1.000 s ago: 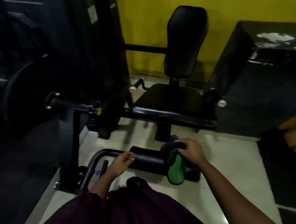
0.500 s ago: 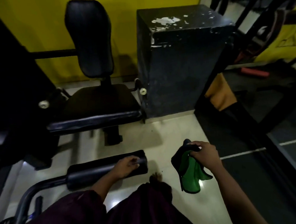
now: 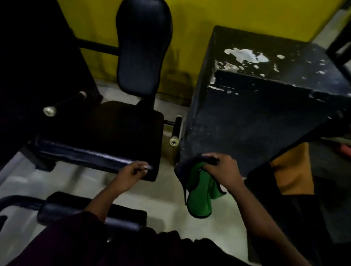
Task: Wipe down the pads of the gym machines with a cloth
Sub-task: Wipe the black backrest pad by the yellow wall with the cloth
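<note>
My right hand point(image 3: 223, 169) grips a bunched green cloth with black edging point(image 3: 200, 194), which hangs in the air over the pale floor, right of the machine. My left hand point(image 3: 132, 172) is loosely curled and holds nothing. It sits at the front right corner of the black seat pad point(image 3: 117, 131); the blur hides whether it touches. The tall black back pad point(image 3: 143, 47) stands upright behind the seat. A black roller pad point(image 3: 89, 214) lies low at the near left, under my left forearm.
A large black box with chipped paint point(image 3: 260, 108) stands close on the right of the seat. A yellow wall point(image 3: 235, 11) is behind. The machine's dark frame point(image 3: 24, 59) fills the left. A metal handle point(image 3: 175, 130) sticks out between seat and box.
My left hand has left the roller pad and moved up to the seat's front corner. The right hand lifted the cloth off the roller and carried it right. My view swung right, then closer.
</note>
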### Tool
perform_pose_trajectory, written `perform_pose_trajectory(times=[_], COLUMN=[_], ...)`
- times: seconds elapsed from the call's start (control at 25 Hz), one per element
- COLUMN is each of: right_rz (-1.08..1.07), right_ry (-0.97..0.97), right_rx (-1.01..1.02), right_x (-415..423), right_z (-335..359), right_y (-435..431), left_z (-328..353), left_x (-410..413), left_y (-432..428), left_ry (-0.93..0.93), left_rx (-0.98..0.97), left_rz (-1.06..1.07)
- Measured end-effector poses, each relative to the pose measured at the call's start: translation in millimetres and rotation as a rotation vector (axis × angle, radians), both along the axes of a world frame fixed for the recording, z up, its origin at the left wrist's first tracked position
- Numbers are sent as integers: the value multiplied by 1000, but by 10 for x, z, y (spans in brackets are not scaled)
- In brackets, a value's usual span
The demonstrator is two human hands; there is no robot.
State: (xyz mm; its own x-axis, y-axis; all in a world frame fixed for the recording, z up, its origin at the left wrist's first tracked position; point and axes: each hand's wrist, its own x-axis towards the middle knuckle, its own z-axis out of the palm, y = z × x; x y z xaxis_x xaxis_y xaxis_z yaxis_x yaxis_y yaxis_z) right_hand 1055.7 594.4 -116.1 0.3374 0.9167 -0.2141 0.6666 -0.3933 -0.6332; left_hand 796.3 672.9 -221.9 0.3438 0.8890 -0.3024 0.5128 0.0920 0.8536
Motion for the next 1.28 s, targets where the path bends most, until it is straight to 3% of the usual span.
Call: perform_pose_trajectory(times=[0.24,0.4,0.56,0.64,0.72,0.88,1.12,1.28], right_rz=[329,524,641,694,778,916,1110,1069], right_ry=[133,461,648,667,663,548,381,275], right_rx=[-108,-359,-507,-494,-468,-324,-143,-80], right_x=[51,20,-62,-145,-266,-484,-623,-746], right_z=[183,254,283,233,173,-61,-219,-328], right_y=[1456,2278,2819,3013,3134,3194,3141,3202], left_z=[189,269,304,359,440,509,745,675], left_x=[95,260,508,650,793,823,536,348], left_y=[292,497,648,723,813,1126,1579,1826], left_ry=[-55,-155,-133,-362,-679,-945,-1206,-1162], left_rx=[86,118,14,-269,-551,-701,-455,-214], left_rz=[333,535,920,1164,1250,1177,1345,1605])
